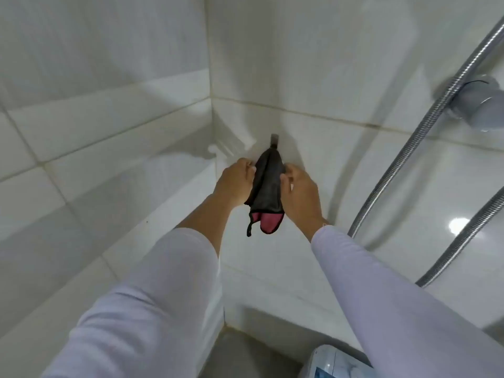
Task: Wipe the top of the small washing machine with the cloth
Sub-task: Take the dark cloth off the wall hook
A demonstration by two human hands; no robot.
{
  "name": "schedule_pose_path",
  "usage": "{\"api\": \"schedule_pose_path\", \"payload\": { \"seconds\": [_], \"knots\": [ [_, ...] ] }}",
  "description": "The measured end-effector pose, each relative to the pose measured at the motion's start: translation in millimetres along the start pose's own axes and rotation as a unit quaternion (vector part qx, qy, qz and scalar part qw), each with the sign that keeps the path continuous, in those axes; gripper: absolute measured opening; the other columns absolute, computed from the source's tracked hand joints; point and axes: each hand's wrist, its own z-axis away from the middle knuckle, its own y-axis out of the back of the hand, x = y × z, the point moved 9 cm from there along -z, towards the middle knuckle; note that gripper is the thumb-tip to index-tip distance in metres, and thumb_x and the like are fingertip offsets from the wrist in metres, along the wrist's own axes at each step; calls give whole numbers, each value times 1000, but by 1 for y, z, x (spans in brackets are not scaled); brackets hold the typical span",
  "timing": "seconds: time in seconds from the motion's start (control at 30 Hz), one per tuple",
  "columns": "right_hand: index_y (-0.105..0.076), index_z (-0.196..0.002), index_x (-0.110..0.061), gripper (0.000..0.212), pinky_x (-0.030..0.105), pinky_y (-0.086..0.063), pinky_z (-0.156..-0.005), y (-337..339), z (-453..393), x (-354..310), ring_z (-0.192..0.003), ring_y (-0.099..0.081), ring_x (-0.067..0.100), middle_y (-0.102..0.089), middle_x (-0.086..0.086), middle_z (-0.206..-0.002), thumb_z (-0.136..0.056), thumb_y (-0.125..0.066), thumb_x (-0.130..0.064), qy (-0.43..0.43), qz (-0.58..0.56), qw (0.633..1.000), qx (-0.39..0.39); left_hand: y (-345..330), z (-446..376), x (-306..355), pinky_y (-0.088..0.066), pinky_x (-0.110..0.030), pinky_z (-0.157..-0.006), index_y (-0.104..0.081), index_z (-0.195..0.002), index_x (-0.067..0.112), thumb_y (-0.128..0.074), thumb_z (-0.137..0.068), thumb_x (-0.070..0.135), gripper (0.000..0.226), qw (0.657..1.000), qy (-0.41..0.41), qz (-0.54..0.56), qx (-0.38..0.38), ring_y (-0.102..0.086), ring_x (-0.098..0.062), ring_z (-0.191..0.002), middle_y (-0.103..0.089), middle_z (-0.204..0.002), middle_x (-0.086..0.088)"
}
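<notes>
While the cloth hangs lengthwise from the hook, left hand and right hand pinch its sides, equally near

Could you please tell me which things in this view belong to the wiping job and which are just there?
Part of the job:
- cloth, dark with a pink edge, hanging from the wall hook
- left hand and right hand, touching the cloth's sides
- washing machine, only a corner visible at bottom

Just there:
- shower hose
- corner shelf
- tiled wall
</notes>
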Motion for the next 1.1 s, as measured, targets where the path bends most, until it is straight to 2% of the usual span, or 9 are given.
{"api": "schedule_pose_path", "payload": {
  "seconds": [0.13, 0.27, 0.4, 0.57, 0.67, 0.77, 0.9, 1.0, 1.1],
  "knots": [
    [-57, -118, -10, 29, 21, -38, -78, 1, -10, 12, -99, -61, 22, -67, 6, -105, -93, -49, -22, -73, -35, 996, 24, -6, -11, -5, -38, -24, -89, -45, -130, 7, -43, -99, 31, 39, 999, 7, 42, -22, -56, -25, -118, -60, -128, -9],
    [-61, -111, -6, 25, 22, -41, -80, -1, -12, 14, -97, -62, 25, -67, 8, -97, -90, -54, -19, -85, -10, 996, 6, 0, -14, -2, -36, -25, -79, -54, -119, 4, -46, -98, 28, 33, 999, -30, -30, -9, -58, -29, -106, -64, -114, -13],
    [-59, -108, -6, 22, 23, -37, -77, 9, -13, 13, -88, -54, 22, -65, 11, -103, -93, -46, -15, -97, -3, 995, 5, 24, -15, 1, -34, -25, -73, -55, -113, 3, -44, -99, 27, 30, 997, -38, -47, 44, -58, -28, -96, -63, -105, -15],
    [-42, -88, -14, 12, 31, -37, -67, 27, -13, 3, -75, -51, 25, -54, 7, -83, -95, -37, -22, -87, 25, 996, 0, 52, -11, 12, -42, -33, -74, -53, -107, 8, -41, -99, 30, 26, 995, -39, -63, 68, -55, -25, -85, -56, -86, -8],
    [-42, -85, -12, 15, 33, -40, -65, 39, -13, -9, -72, -52, 27, -55, 9, -79, -94, -39, -24, -59, 65, 996, -12, 63, -4, 22, -43, -32, -75, -54, -104, 8, -43, -99, 30, 26, 994, -39, -73, 67, -53, -23, -83, -54, -85, -5],
    [-43, -86, -12, 13, 30, -40, -63, 47, -9, -16, -70, -50, 24, -53, 5, -74, -93, -39, -22, -70, 54, 996, -31, 64, 5, 31, -38, -29, -70, -52, -92, 10, -44, -98, 29, 21, 997, -29, -65, 37, -51, -21, -79, -52, -77, -1],
    [-43, -87, -10, 11, 21, -30, -50, 60, 2, -17, -62, -40, 11, -44, -2, -72, -93, -37, -17, -119, 18, 992, -38, 52, 22, 44, -37, -22, -60, -58, -92, 10, -46, -95, 29, 22, 1000, -1, -11, -16, -50, -20, -81, -56, -88, -6],
    [-44, -74, -11, 20, 27, -45, -56, 66, 14, -17, -69, -47, 18, -46, 1, -72, -92, -37, -16, -163, -19, 985, -51, 33, 41, 58, -43, -26, -61, -57, -80, 13, -49, -93, 31, 24, 996, 36, 58, -59, -51, -21, -82, -55, -83, -4],
    [-49, -69, -13, 24, 38, -56, -68, 71, 29, -15, -76, -56, 27, -53, 6, -74, -91, -40, -15, -217, -118, 967, -64, 8, 62, 83, -48, -32, -73, -53, -71, 23, -49, -93, 36, 26, 990, 30, 86, -108, -56, -23, -86, -56, -82, -1]
  ]
}}
